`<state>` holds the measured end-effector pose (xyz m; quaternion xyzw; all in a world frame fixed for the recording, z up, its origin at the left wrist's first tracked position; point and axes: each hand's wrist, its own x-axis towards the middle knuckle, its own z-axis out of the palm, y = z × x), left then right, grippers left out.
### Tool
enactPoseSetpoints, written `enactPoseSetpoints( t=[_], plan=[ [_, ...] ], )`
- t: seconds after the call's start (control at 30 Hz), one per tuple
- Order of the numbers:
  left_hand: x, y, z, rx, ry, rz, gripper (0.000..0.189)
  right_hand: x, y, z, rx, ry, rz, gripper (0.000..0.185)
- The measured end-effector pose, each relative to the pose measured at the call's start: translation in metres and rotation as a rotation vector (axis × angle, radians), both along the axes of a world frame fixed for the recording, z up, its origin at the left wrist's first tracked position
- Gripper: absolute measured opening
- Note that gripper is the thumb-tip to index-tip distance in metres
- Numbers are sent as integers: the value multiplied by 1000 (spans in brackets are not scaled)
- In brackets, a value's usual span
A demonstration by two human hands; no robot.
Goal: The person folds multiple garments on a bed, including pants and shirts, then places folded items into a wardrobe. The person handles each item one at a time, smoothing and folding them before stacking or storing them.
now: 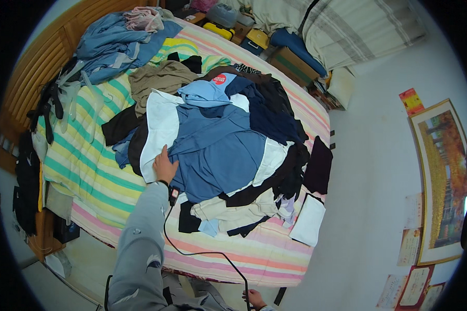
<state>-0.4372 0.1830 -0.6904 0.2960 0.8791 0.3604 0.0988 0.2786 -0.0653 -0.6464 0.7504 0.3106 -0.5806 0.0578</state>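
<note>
A blue long-sleeved garment (225,159) lies spread on a heap of clothes on the bed. My left hand (165,166) rests on its left edge, fingers apart, beside a white garment (159,124). A black cable runs from a small device (174,194) near my left wrist. My right hand (255,298) hangs low by the bed's front edge, with the cable passing by its fingers; whether it grips anything is unclear. Dark trousers, a light blue garment (206,91), a brown top (159,77) and beige cloth (233,214) lie around the blue garment.
A folded white cloth (308,221) and a folded dark cloth (318,165) lie at the bed's right edge. Plastic hangers (95,105) lie by the wooden headboard (43,58). A cardboard box (294,65) and yellow-lidded boxes stand beyond the bed. A framed picture (441,182) hangs at right.
</note>
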Motion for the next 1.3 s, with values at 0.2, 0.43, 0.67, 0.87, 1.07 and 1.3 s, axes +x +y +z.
enactPoseSetpoints(
  t=[0.2,0.43,0.67,0.87,1.07,1.3],
  plan=[
    [33,15,0,318,-212,32,30,-41,25,25,33,-3,39,30],
    [173,-137,31,416,-476,-100,37,-80,81,3,145,85,245,35],
    [249,-312,96,95,-420,-153,32,-151,134,-6,134,462,142,28],
    [296,-397,155,21,-210,-125,26,-267,170,24,65,929,-18,50],
    [331,-473,186,-140,-104,-109,20,-364,185,50,331,1202,123,38],
    [329,-506,205,-261,-381,-175,33,-411,87,129,443,1268,500,34]
  ],
)
